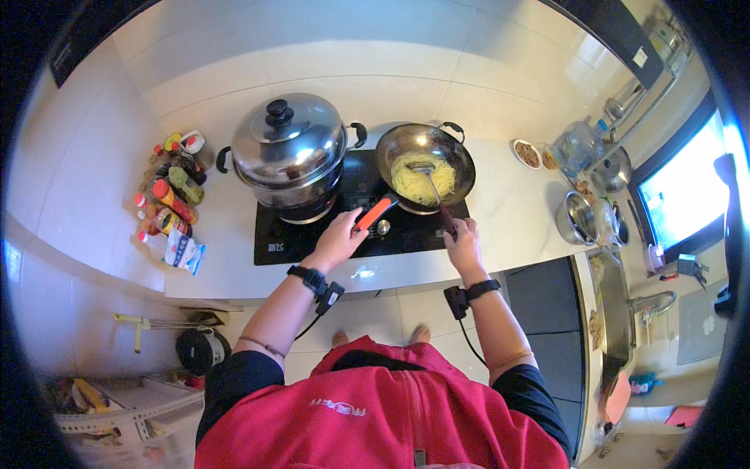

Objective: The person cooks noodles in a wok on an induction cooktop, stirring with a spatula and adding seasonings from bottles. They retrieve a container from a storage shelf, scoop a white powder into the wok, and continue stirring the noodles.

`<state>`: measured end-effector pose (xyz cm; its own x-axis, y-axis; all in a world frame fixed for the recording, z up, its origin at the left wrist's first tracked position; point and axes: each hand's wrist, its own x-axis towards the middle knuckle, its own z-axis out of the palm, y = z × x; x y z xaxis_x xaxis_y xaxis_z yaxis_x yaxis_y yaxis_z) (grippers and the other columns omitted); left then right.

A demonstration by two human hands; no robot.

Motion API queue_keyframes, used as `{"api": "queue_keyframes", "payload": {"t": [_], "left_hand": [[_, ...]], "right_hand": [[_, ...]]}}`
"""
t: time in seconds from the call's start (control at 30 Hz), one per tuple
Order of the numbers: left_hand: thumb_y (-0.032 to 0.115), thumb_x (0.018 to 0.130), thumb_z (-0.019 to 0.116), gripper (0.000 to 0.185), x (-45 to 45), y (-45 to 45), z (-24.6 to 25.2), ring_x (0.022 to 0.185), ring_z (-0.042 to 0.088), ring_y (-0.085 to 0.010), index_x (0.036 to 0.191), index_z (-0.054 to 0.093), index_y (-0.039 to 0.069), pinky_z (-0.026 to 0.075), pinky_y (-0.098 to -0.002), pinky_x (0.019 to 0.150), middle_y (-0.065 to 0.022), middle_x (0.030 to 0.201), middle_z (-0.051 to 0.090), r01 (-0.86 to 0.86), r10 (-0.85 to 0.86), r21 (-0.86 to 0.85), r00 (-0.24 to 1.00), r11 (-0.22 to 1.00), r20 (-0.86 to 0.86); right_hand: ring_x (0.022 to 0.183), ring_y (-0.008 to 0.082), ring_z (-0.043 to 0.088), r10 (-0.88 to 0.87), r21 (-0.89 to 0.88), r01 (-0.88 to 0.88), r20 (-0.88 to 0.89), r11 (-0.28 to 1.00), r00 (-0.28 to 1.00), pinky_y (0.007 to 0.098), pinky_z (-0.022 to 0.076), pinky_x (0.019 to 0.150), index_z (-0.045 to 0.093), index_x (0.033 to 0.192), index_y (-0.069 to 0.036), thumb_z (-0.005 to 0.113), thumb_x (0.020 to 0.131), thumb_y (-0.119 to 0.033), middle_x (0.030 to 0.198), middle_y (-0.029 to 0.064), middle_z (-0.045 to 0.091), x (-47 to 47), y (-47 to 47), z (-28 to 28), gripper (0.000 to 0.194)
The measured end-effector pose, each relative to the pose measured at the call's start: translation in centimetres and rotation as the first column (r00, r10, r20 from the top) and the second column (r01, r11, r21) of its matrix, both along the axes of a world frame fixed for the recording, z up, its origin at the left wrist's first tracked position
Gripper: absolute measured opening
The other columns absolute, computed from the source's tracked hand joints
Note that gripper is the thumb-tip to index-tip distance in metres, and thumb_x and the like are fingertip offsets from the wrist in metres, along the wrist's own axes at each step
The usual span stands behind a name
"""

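Note:
My left hand [338, 241] grips an orange handle [374, 215], a clamp-on pan handle by its look, which meets the near rim of a dark wok [464, 170]. In my right hand [464, 241] is the brown handle of a metal spatula or ladle [432, 184]. Its head rests on pale yellow shreds [404, 179] of food inside the wok. The wok sits on the right side of a black two-burner cooktop [351, 249]. On the left side stands a large stainless steel steamer pot [287, 152] with its lid on.
Seasoning bottles [170, 199] and a plastic packet [183, 251] line the counter's left end. At the right are a plate of brown food [527, 154], a metal bowl [571, 217], a large clear water jug [577, 146] and a sink [618, 316].

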<state>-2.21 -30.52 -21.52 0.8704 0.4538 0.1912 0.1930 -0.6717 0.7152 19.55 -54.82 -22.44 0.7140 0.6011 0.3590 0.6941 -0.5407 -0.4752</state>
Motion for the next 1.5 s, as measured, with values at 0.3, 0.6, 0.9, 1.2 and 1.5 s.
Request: {"api": "queue_keyframes", "payload": {"t": [0.3, 0.6, 0.9, 1.2, 1.5], "left_hand": [[0.025, 0.085, 0.069, 0.065, 4.6, -1.8, 0.8, 0.097, 0.064, -0.0341, 0.144, 0.041, 0.028, 0.052, -0.0423, 0.083, -0.0164, 0.107, 0.066, -0.149, 0.161, 0.062, 0.912, 0.987, -0.378], [0.024, 0.082, 0.073, 0.072, 5.2, -1.7, -0.8, 0.093, 0.066, -0.0340, 0.145, 0.040, 0.030, 0.052, -0.0403, 0.084, -0.0173, 0.108, 0.067, -0.157, 0.101, -0.110, 0.912, 0.982, -0.396], [0.027, 0.083, 0.072, 0.073, 5.5, 0.2, 0.2, 0.089, 0.066, -0.0353, 0.146, 0.037, 0.033, 0.051, -0.0421, 0.081, -0.0184, 0.100, 0.067, -0.109, 0.051, -0.139, 0.931, 0.984, -0.362], [0.027, 0.083, 0.072, 0.073, 4.8, 1.0, -0.3, 0.089, 0.065, -0.0369, 0.147, 0.037, 0.030, 0.051, -0.0429, 0.078, -0.0207, 0.099, 0.066, -0.067, 0.009, -0.171, 0.948, 0.983, -0.319], [0.026, 0.082, 0.073, 0.076, 5.0, 1.1, -0.9, 0.090, 0.065, -0.0353, 0.147, 0.035, 0.032, 0.051, -0.0430, 0.079, -0.0191, 0.102, 0.067, -0.076, 0.011, -0.213, 0.957, 0.974, -0.290]], "right_hand": [[0.100, 0.0465, 0.058, 0.167, -0.351, -0.219, -0.173, 0.910, 0.971, 0.0491, 0.0506, 0.087, 0.051, 0.128, -0.005, 0.057, 0.077, -0.004, 0.109, 0.0292, 0.059, 9.9, 2.7, 1.8, 0.051], [0.069, 0.0313, 0.064, 0.438, -0.519, -0.554, -0.340, 0.651, 0.832, 0.0384, 0.0504, 0.067, 0.066, 0.110, -0.004, 0.065, 0.080, -0.011, 0.082, 0.0210, 0.066, 14.6, -3.2, 19.2, 0.031], [0.058, 0.0224, 0.063, 0.227, -0.197, -0.360, -0.489, 0.912, 0.843, 0.0326, 0.0486, 0.049, 0.058, 0.127, -0.001, 0.059, 0.090, -0.013, 0.079, 0.0138, 0.067, 13.9, 1.7, 8.3, 0.040], [0.047, 0.0107, 0.054, -0.100, -0.161, -0.047, -0.788, 0.986, 0.608, 0.0225, 0.0435, 0.038, 0.060, 0.122, 0.000, 0.055, 0.094, -0.019, 0.072, 0.0079, 0.063, 20.3, -1.8, 11.1, 0.034], [0.042, 0.0061, 0.035, 0.041, 0.039, 0.021, -0.994, 0.999, -0.106, 0.0187, 0.0257, 0.032, 0.053, 0.107, -0.006, 0.039, 0.103, -0.032, 0.067, 0.0020, 0.049, 16.2, 5.0, 4.2, 0.030]]}}
